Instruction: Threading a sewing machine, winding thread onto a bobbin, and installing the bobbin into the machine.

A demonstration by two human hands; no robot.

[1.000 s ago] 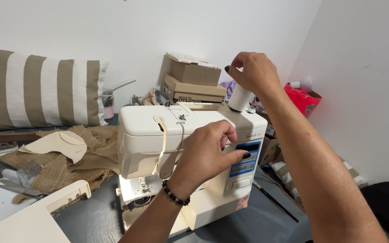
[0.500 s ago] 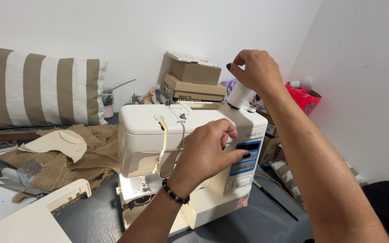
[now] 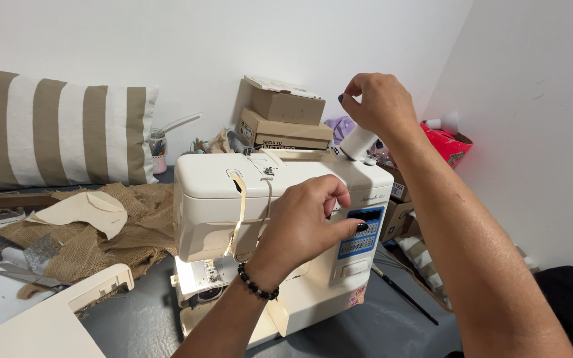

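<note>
A cream sewing machine (image 3: 213,199) stands on the grey table. My right hand (image 3: 378,103) is above its top right corner, fingers closed around the top of a white thread spool (image 3: 357,143) standing upright on the machine. My left hand (image 3: 306,222) rests against the machine's front, fingers curled, with a fingertip on the blue button panel (image 3: 361,233). A beaded bracelet is on that wrist. The needle area (image 3: 207,275) is lit below.
Stacked cardboard boxes (image 3: 283,113) sit behind the machine. A striped cushion (image 3: 54,136) leans on the wall at left. Burlap fabric (image 3: 101,235) and a cream cut piece lie left of the machine. A cream extension table (image 3: 54,318) is at front left. A red bag (image 3: 445,142) sits right.
Almost nothing has moved. My right hand stays on the spool and my left hand stays at the button panel.
</note>
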